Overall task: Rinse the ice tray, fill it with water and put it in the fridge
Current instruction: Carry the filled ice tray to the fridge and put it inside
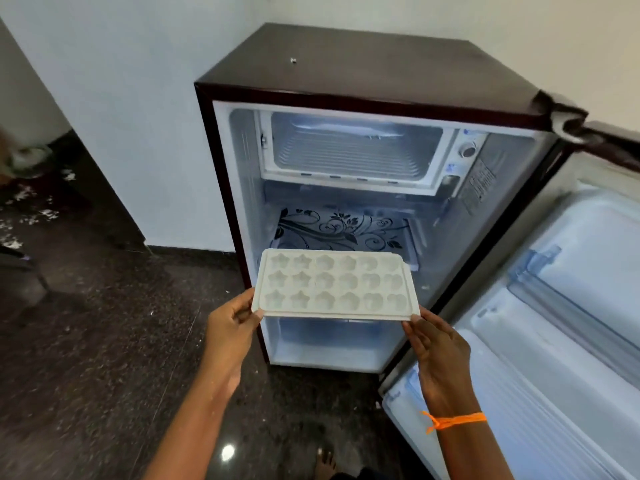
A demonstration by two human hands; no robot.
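The tray (pixel 334 285) is held level before the open fridge (pixel 363 188), below the freezer box (pixel 353 147). The left hand (pixel 230 327) pinches its near-left corner; the right hand (pixel 438 348) pinches its near-right corner. A tilt would likely spill any water. The door (pixel 554 306) stands open at right on a dark speckled floor (pixel 104 323), against a white wall (pixel 131 98).

- White ice tray (pixel 334 284), star and heart moulds, held level at centre, before the fridge.
- Dark fridge (pixel 363 81) at 12 o'clock, door swung open towards 3.
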